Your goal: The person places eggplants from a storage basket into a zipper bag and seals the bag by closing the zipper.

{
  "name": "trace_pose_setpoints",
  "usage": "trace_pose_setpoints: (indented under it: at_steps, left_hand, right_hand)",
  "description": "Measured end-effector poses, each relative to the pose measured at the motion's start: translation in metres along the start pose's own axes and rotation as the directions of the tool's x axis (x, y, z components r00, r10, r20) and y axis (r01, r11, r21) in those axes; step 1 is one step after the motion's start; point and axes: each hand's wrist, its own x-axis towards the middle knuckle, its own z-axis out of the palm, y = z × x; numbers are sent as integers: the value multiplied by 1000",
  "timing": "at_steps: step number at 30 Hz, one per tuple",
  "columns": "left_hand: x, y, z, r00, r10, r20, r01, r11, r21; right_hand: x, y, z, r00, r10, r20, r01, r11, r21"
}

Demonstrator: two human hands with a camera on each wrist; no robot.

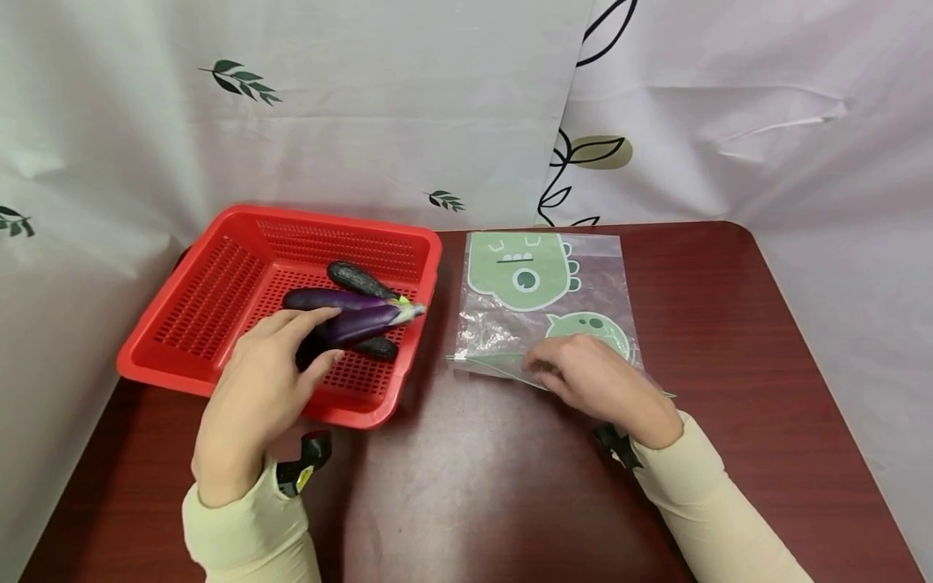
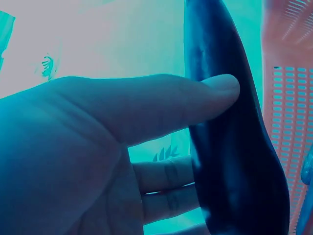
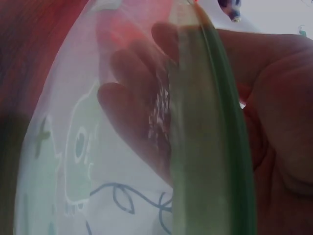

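Observation:
In the head view my left hand (image 1: 262, 380) reaches over the near side of the red basket (image 1: 182, 374). It grips the nearer eggplant (image 1: 360, 325). The left wrist view shows the thumb across the eggplant (image 2: 234, 161) and fingers behind it. A second purple eggplant (image 1: 313, 299) lies just beyond, with a dark, rough-skinned long vegetable (image 1: 357, 278) behind it and another dark one (image 1: 379, 348) partly hidden below. My right hand (image 1: 590, 376) pinches the near, zip edge of a clear plastic zip bag (image 1: 492, 320); its fingers show through the plastic in the right wrist view.
The bag lies flat on the dark red wooden table (image 1: 729, 340), right of the basket, printed with green cartoon figures. A white patterned cloth (image 1: 379, 97) hangs behind the table and along both sides.

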Motion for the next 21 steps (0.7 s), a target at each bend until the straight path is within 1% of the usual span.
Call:
trace_pose_setpoints:
  at_steps: [6, 13, 17, 21]
  left_hand:
    - [1, 6, 0, 1000, 27, -2, -27, 1000, -6]
    - [1, 12, 0, 997, 67, -39, -68, 997, -20]
    - [2, 17, 0, 997, 65, -42, -67, 997, -37]
    - [5, 24, 3, 995, 86, -43, -88, 995, -52]
  right_hand:
    - [0, 0, 1, 1000, 15, 8, -15, 1000, 12]
    - [0, -2, 0, 1000, 19, 7, -19, 1000, 18]
    - [-1, -3, 0, 999, 33, 14, -33, 999, 30]
    - [-1, -4, 1, 999, 51, 17, -52, 998, 38]
